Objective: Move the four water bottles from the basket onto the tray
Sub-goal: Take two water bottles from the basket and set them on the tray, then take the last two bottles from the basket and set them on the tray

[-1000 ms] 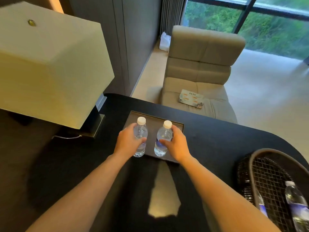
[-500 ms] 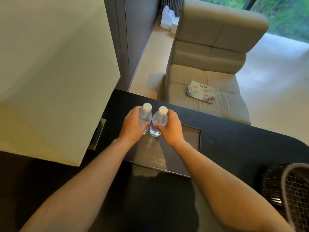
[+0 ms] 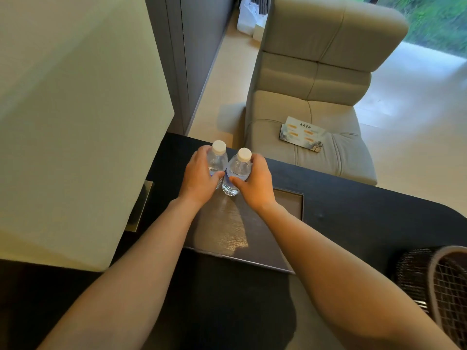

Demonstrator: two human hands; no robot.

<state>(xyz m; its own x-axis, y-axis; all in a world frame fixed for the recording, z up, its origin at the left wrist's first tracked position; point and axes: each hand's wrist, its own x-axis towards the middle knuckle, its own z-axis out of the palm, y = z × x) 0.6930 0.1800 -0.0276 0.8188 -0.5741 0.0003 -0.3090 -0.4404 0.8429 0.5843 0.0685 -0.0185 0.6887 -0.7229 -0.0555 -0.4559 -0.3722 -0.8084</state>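
A dark, wood-grained worktop (image 3: 353,218) with a rounded corner spans the view, and on it lies a flat rectangular dark tray (image 3: 288,203) with a thin raised rim and a glossy brushed face. Beyond the fingertips, past the worktop's far edge, stands a beige upholstered armchair (image 3: 316,79) with a printed card (image 3: 300,133) on its seat, on pale flooring beside a grey panelled wall. A large cream lampshade (image 3: 75,122) fills the space outside the left hand.

Two clear plastic water bottles with white screw caps stand upright and side by side at the tray's far end, nearly touching. The left hand (image 3: 199,180) has its fingers (image 3: 202,154) curled around the left bottle (image 3: 217,160), thumb pressed against its near side. The right hand (image 3: 255,183) wraps the right bottle (image 3: 237,170) in the same way, fingers closed on its far side. Well off to the right of the right hand, a dark woven wire basket (image 3: 439,286) sits at the picture's edge; its contents cannot be made out.
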